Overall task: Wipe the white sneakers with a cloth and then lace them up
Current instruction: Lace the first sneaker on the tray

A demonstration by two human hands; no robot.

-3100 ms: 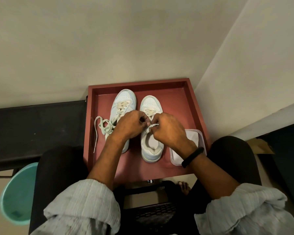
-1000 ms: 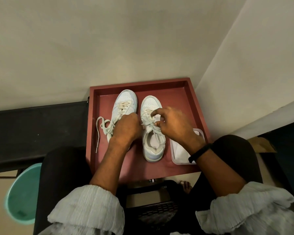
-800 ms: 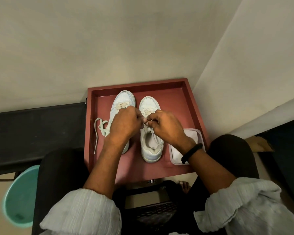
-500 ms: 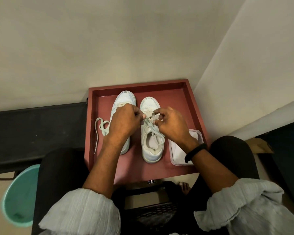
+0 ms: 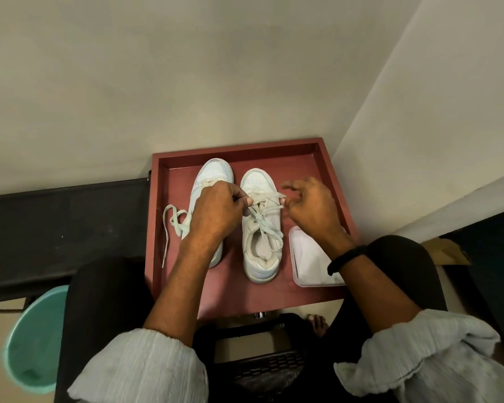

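Since half a second ago: hands drawn apart, lace (image 5: 266,196) now stretched between them. Left hand (image 5: 216,210): fingers curled, pinching the lace at the right sneaker's (image 5: 262,251) left edge. Right hand (image 5: 312,207): thumb and forefinger pinching the other lace end, remaining fingers spread and blurred. Right sneaker: upright on its sole, long axis running near to far, toe pointing away from the person toward the wall. Left sneaker (image 5: 214,173): just beside it, parallel, same heading, partly under the left hand; its loose lace (image 5: 172,222) trails leftward. Both stand in a red tray (image 5: 332,181). Clear container (image 5: 309,260) with white cloth: tray's near right corner.
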